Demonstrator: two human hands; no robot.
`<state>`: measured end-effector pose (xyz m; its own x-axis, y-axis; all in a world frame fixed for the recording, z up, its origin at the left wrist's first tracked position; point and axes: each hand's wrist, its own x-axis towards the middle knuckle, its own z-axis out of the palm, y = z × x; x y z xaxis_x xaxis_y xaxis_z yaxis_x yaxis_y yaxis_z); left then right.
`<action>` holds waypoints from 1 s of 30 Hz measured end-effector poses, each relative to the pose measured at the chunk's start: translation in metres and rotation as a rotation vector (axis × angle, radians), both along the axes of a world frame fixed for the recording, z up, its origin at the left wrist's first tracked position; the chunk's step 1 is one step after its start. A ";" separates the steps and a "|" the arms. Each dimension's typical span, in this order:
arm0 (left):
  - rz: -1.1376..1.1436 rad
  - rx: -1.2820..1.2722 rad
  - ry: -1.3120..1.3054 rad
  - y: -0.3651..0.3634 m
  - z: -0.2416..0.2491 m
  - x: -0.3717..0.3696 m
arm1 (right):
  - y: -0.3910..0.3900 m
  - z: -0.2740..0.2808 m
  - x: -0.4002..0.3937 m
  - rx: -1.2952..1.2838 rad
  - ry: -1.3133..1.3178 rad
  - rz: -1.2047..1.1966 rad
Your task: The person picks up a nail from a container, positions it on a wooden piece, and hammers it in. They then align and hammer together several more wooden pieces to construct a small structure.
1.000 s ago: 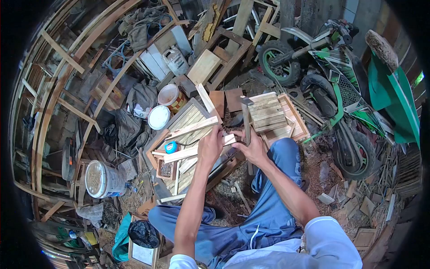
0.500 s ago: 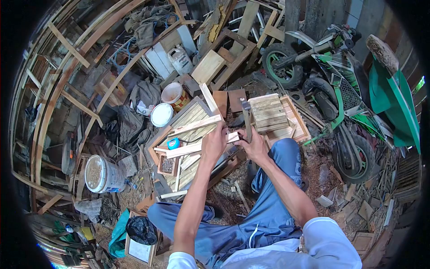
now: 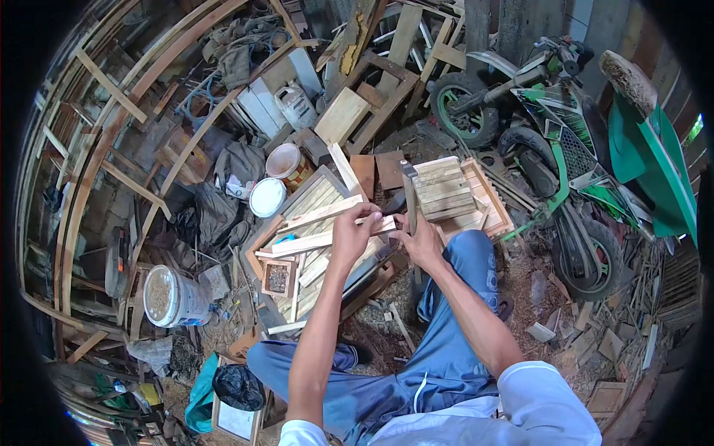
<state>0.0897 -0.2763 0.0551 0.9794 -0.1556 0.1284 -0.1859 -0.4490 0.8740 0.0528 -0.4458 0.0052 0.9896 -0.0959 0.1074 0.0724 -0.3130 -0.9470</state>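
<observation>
My left hand (image 3: 351,234) is closed around a pale wooden strip (image 3: 305,244), which slants over the low slatted work surface. My right hand (image 3: 419,244) grips a hammer (image 3: 410,195) with its head up, its fingers close to the strip's right end. Another wooden strip (image 3: 320,213) lies just beyond my left hand. Under the held strip, a blue tape measure (image 3: 286,239) is mostly hidden. A small wooden box (image 3: 277,292) of what look like nails sits on the surface. Right of the hammer rests a slatted wooden panel (image 3: 445,187) beside a shallow wooden frame (image 3: 492,195).
Two buckets (image 3: 268,197) (image 3: 288,165) stand behind the work surface, and a larger white bucket (image 3: 178,297) is at left. A green-and-black motorbike (image 3: 550,160) leans at right. Scrap wood and shavings cover the floor. A black plastic bag (image 3: 238,386) lies near my knee.
The held strip has shifted slightly and now covers more of the tape measure. The hammer stays upright in my right hand, its head turned a little. The view has moved slightly.
</observation>
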 end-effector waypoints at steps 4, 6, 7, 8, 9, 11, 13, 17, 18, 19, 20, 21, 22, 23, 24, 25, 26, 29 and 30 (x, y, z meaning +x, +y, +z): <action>0.011 -0.041 0.034 -0.007 -0.010 0.001 | -0.001 -0.002 -0.002 0.017 -0.030 0.004; 0.016 -0.050 0.046 -0.009 -0.010 0.002 | -0.001 -0.002 -0.001 0.019 -0.039 0.011; 0.012 -0.035 0.050 -0.010 -0.007 0.001 | -0.001 0.000 -0.001 0.014 -0.034 0.013; 0.010 -0.021 0.051 -0.011 -0.003 0.000 | -0.001 0.002 -0.002 0.006 -0.033 0.017; 0.014 -0.009 0.043 -0.011 -0.003 0.000 | -0.001 -0.002 0.000 0.023 -0.057 0.018; 0.020 0.018 0.029 -0.011 -0.005 0.000 | 0.001 -0.011 0.003 0.056 -0.104 0.018; 0.014 0.004 0.035 -0.011 -0.007 0.002 | 0.000 -0.007 0.002 0.061 -0.087 0.021; 0.035 0.017 -0.043 -0.009 -0.014 0.004 | 0.001 -0.006 0.002 0.077 -0.050 0.023; 0.033 0.031 -0.049 -0.010 -0.011 0.003 | 0.001 -0.003 0.002 0.066 -0.041 0.027; 0.032 0.045 -0.056 -0.011 -0.009 0.002 | 0.000 0.000 0.001 0.055 -0.031 0.031; 0.031 0.059 -0.062 -0.012 -0.006 0.001 | 0.000 0.003 0.000 0.044 -0.021 0.035; 0.038 0.040 -0.052 -0.012 -0.007 0.002 | 0.001 0.000 0.001 0.060 -0.027 0.035; 0.045 0.022 -0.042 -0.012 -0.009 0.002 | 0.002 -0.002 0.002 0.077 -0.034 0.034; 0.053 0.004 -0.032 -0.012 -0.010 0.002 | 0.002 -0.005 0.003 0.093 -0.041 0.034; 0.056 -0.013 -0.034 -0.012 -0.010 0.001 | 0.002 -0.004 0.003 0.088 -0.047 0.036; 0.058 -0.030 -0.037 -0.013 -0.010 0.001 | 0.001 -0.003 0.002 0.084 -0.054 0.037; 0.062 -0.047 -0.039 -0.013 -0.010 0.000 | 0.001 -0.002 0.002 0.080 -0.061 0.039; 0.062 0.022 -0.054 -0.013 -0.005 -0.001 | 0.002 -0.010 0.004 0.057 -0.086 0.032; 0.064 0.037 -0.069 -0.013 -0.006 -0.001 | 0.002 -0.011 0.004 0.062 -0.092 0.031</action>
<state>0.0885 -0.2892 0.0490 0.9766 -0.0989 0.1912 -0.2150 -0.4940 0.8425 0.0567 -0.4436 -0.0059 0.9784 -0.0744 0.1929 0.1689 -0.2504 -0.9533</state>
